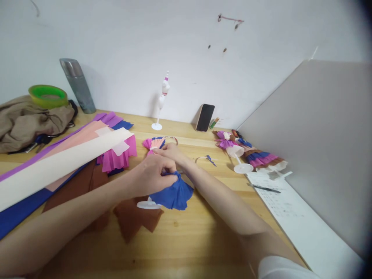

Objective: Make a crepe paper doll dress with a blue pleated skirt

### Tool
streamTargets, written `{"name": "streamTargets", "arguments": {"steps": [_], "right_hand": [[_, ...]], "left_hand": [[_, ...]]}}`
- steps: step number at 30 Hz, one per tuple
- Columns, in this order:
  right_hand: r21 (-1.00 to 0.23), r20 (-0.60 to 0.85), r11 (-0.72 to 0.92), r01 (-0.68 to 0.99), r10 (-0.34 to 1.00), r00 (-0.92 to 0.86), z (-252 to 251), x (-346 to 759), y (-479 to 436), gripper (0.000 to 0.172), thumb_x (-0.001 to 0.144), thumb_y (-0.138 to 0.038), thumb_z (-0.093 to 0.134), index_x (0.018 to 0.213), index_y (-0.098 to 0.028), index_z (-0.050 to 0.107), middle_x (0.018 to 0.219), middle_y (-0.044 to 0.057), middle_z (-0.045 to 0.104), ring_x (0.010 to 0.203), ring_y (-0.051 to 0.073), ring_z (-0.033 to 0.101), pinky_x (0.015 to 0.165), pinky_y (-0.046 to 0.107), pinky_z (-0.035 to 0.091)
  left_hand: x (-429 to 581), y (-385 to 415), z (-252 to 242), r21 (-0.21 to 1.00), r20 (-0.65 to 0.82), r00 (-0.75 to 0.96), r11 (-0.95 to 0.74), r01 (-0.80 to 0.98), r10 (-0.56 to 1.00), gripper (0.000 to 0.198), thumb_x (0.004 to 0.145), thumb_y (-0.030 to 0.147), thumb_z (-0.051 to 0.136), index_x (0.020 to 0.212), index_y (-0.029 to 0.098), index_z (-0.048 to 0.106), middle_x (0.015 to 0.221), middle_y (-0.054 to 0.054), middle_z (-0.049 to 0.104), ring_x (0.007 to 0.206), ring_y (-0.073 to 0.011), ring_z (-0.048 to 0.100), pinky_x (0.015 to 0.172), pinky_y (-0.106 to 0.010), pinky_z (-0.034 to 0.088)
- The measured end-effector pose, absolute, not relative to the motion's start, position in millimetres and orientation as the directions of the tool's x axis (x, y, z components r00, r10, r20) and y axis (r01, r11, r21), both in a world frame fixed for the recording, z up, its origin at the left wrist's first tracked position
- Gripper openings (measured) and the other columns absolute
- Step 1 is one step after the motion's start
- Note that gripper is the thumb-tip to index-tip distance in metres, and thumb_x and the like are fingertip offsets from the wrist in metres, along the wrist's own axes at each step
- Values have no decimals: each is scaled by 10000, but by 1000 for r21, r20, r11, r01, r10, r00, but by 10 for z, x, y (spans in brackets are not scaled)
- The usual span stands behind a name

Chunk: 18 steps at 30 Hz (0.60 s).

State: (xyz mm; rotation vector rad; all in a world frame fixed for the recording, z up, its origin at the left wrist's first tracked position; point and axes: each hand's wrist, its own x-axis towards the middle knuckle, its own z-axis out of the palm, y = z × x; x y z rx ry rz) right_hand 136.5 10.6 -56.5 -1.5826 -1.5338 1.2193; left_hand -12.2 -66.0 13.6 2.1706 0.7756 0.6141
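- The left hand (154,174) has thumb and forefinger pinched together on a gathered piece of blue crepe paper (174,193), which fans out below the fingertips, low in the middle of the view.
- The right hand (172,152) reaches in just beyond the left; its fingertips touch a gathered pink and peach bundle (157,143) at its narrow middle. Whether they grip it cannot be told, as the left hand partly hides them.
- A white round base (148,205) shows partly from under the blue paper, with pieces of brown paper (138,221) beside it on the wooden table (203,232).
- To the left, long paper strips (72,162) in cream, purple, peach and blue lie overlapping.
- Farther back, a slim white figure (162,97) stands upright; a phone (205,117) leans on the wall.
- To the right, ruffled paper dresses (263,158) lie near a pen (266,188) on a white sheet (293,211).
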Motion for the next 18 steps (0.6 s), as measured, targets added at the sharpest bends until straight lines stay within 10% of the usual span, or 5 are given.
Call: {"name": "streamTargets", "arguments": {"steps": [11, 18], "right_hand": [[-737, -44, 29, 675, 995, -90, -355, 1772, -189, 261, 821, -319, 545, 671, -128, 641, 565, 2, 588, 503, 94, 473, 517, 223, 350], [-614, -64, 73, 786, 988, -141, -412, 2146, -513, 133, 797, -188, 584, 847, -141, 699, 758, 20, 703, 641, 115, 591, 633, 219, 425]], "left_hand": [[-289, -608, 312, 647, 115, 770, -635, 422, 628, 215, 714, 121, 468, 545, 168, 343, 513, 64, 281, 505, -64, 291, 477, -214, 225], [-410, -563, 444, 579, -30, 781, -626, 523, 624, 167, 771, 201, 472, 610, 162, 488, 539, 53, 392, 505, -72, 363, 465, -211, 258]]}}
